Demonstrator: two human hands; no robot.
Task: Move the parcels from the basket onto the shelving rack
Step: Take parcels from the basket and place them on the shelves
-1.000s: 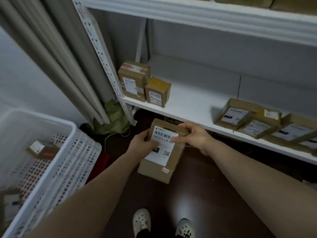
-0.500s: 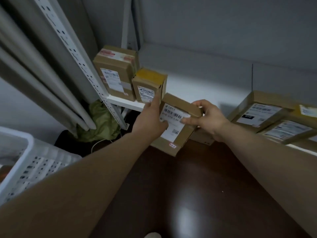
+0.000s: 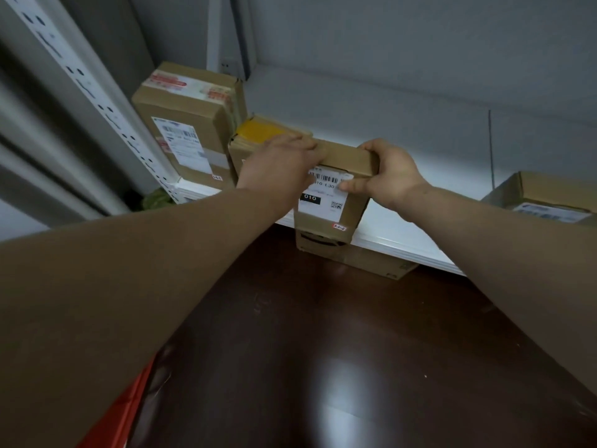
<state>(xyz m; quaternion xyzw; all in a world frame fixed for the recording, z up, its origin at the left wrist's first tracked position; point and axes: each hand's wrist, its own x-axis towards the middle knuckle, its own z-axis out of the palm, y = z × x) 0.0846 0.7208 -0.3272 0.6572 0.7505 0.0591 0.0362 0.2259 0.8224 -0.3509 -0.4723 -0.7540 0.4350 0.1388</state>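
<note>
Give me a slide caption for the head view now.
Left hand and right hand hold a labelled parcel upright at the front edge of the white shelf, beside a yellow-topped box.

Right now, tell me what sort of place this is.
Probably a parcel storage or pickup room: a white shelving rack with a perforated upright, a taped cardboard parcel standing on it, and left hand and right hand holding a barcode-labelled parcel there.

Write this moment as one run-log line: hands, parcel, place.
brown cardboard parcel with white label: upright at white shelf board front edge | left hand: holds its top | right hand: grips its top corner
</note>
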